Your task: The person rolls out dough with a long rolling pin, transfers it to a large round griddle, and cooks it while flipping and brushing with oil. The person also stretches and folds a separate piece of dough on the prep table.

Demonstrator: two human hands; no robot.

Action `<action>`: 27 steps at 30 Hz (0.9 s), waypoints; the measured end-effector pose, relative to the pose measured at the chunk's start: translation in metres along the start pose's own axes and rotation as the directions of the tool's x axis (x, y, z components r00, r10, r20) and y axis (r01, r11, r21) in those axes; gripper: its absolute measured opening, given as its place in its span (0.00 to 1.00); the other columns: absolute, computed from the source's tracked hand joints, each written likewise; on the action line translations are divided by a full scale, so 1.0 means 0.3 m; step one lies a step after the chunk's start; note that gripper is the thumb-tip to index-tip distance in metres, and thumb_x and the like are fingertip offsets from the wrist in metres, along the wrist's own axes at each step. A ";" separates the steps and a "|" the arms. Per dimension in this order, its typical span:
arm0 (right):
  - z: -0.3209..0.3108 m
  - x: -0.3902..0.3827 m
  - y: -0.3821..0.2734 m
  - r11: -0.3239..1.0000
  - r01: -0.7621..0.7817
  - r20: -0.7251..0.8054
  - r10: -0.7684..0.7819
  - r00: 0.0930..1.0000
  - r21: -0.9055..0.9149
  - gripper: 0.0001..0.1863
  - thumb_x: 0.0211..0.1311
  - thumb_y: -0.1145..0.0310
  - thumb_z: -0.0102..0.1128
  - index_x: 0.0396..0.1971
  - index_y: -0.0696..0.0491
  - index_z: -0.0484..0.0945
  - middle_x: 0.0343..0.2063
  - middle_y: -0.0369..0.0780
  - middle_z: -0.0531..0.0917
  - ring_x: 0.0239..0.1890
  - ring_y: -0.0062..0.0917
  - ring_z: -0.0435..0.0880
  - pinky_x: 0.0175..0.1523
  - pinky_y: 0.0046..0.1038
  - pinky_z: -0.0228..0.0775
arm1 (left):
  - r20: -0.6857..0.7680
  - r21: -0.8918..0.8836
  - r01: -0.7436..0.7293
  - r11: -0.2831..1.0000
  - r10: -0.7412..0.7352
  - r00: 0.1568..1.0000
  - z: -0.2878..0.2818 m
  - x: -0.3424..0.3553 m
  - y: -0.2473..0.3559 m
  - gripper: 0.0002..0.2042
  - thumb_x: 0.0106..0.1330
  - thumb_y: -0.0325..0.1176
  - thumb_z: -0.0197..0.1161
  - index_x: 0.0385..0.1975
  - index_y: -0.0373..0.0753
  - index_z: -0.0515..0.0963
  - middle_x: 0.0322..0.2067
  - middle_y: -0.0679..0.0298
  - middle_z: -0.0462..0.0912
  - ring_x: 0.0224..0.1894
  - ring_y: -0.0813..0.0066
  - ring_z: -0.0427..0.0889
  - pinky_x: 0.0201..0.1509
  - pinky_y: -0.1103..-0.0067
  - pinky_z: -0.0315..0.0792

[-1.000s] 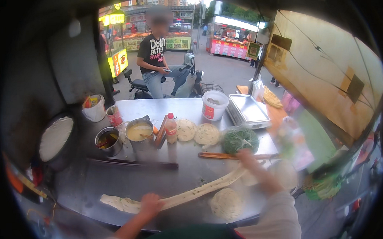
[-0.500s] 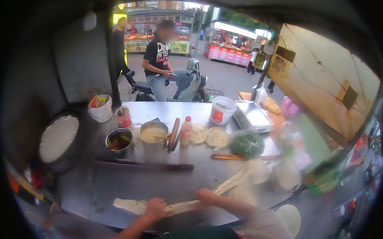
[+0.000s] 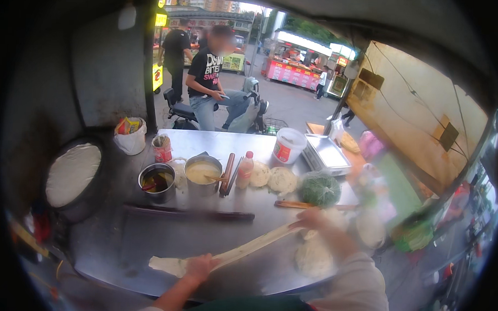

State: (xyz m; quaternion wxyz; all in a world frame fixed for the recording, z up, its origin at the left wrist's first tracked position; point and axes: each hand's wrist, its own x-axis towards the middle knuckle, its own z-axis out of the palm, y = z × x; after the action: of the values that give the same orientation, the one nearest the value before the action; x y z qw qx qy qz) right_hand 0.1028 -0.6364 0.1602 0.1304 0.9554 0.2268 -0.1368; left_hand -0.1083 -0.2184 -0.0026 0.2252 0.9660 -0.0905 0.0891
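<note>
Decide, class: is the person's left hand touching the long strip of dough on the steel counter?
Touching. The head view shows the left hand pressed on the dough strip near its left end, the dough running out from under the fingers on both sides over the steel counter.

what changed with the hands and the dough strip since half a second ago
The right hand swung back out to the right and away, pulling the dough strip taut again; half a second ago it was close in beside the left hand. The left hand still pins the strip's near end on the metal table. The coiled dough round stays put.
</note>
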 end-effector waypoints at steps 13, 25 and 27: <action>0.351 0.294 -0.599 0.741 0.481 -0.143 -0.474 0.869 0.468 0.19 0.67 0.55 0.55 0.51 0.51 0.80 0.47 0.47 0.82 0.53 0.44 0.78 0.60 0.42 0.70 | 0.073 0.109 0.095 0.990 -0.103 0.992 -0.155 -0.068 -0.135 0.19 0.56 0.52 0.69 0.33 0.41 0.78 0.35 0.57 0.81 0.41 0.54 0.80 0.47 0.63 0.71; 0.371 0.099 -1.194 0.727 0.594 -0.568 -0.341 0.749 0.346 0.22 0.68 0.44 0.50 0.35 0.47 0.82 0.38 0.42 0.81 0.45 0.39 0.78 0.53 0.43 0.64 | 0.037 0.109 -0.149 0.983 0.146 0.989 -0.094 -0.136 -0.199 0.20 0.58 0.55 0.66 0.22 0.43 0.75 0.25 0.55 0.82 0.31 0.55 0.83 0.35 0.60 0.73; 0.347 0.073 -1.221 0.820 0.469 -0.368 -0.346 0.863 0.328 0.23 0.68 0.44 0.51 0.34 0.48 0.82 0.35 0.42 0.82 0.43 0.39 0.79 0.54 0.42 0.64 | 0.002 0.081 -0.120 0.989 0.120 0.993 -0.110 -0.179 -0.187 0.19 0.60 0.52 0.65 0.22 0.43 0.74 0.22 0.56 0.80 0.28 0.54 0.82 0.32 0.61 0.72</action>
State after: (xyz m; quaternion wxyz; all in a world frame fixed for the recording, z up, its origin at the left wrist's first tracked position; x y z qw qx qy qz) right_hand -0.0712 -0.3438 -0.0121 -0.1387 0.8987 0.4112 -0.0631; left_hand -0.1525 -0.1466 -0.0084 0.1800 0.9671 -0.1443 0.1075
